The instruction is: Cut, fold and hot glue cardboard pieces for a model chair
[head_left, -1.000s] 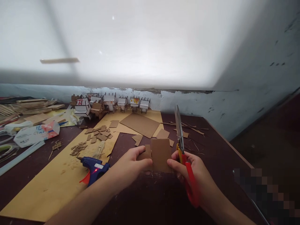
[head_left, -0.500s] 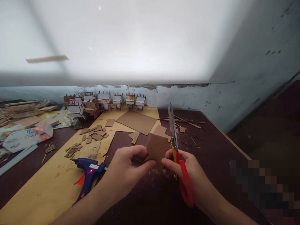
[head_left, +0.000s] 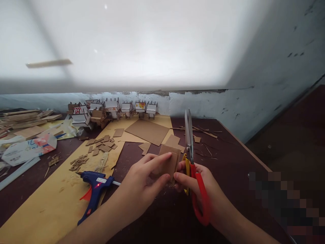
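Between my two hands, brown cardboard pieces [head_left: 173, 162] are held up, one seemingly layered over another. My left hand [head_left: 134, 184] grips them from the left, its index finger lying across the front face and its thumb at the lower edge. My right hand [head_left: 207, 183] pinches their right edge between thumb and fingers. That same hand also carries scissors with a red and a yellow handle [head_left: 201, 189], blades pointing up and slightly apart. A blue hot glue gun [head_left: 95, 193] with a lit red light rests left of my left forearm.
Small cardboard pieces [head_left: 105, 145] and a larger cardboard sheet [head_left: 147, 131] lie on yellow board [head_left: 43, 203]. Several miniature chair-like cardboard models [head_left: 126, 107] line the wall. Wood strips [head_left: 22, 118] are piled at left; thin offcuts [head_left: 208, 133] lie at back right.
My left index finger has extended onto the front of the cardboard, and a second layer's edge now shows. The scissors have turned slightly in my right hand, showing both blades.
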Demonstrator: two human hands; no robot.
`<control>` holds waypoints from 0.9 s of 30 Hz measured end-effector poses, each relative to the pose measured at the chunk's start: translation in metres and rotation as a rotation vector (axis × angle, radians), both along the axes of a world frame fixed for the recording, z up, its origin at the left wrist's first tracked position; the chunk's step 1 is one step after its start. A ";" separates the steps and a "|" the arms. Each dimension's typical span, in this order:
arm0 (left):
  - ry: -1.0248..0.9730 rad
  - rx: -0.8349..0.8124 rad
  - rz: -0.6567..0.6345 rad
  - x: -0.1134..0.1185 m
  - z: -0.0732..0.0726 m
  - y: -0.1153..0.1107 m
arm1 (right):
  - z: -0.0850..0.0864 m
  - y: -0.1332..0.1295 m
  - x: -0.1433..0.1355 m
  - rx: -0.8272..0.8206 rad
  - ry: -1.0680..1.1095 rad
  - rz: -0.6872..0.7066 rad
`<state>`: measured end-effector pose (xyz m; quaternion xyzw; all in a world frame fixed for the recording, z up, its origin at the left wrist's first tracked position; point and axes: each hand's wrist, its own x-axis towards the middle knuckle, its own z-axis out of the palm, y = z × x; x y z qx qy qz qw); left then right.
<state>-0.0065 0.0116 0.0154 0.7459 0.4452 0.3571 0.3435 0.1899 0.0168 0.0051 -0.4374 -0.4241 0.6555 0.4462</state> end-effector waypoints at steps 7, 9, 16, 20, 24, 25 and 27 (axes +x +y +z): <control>0.029 0.073 0.037 0.004 0.006 -0.002 | -0.003 0.002 0.002 0.047 0.023 0.022; 0.047 0.094 0.043 0.005 0.005 -0.003 | -0.003 0.002 0.003 0.054 0.015 0.019; 0.073 0.179 0.019 0.002 0.003 -0.003 | -0.003 0.001 0.004 0.028 0.032 0.022; 0.082 0.238 0.021 0.000 0.000 -0.001 | -0.002 0.002 0.004 0.031 0.016 0.022; 0.091 0.241 0.029 0.000 0.000 -0.001 | -0.002 0.003 0.005 0.036 0.051 0.038; 0.092 0.233 0.031 -0.001 0.001 -0.001 | -0.002 0.003 0.005 0.035 0.060 0.044; 0.095 0.216 0.032 -0.001 0.002 -0.001 | -0.003 0.002 0.005 0.033 0.065 0.051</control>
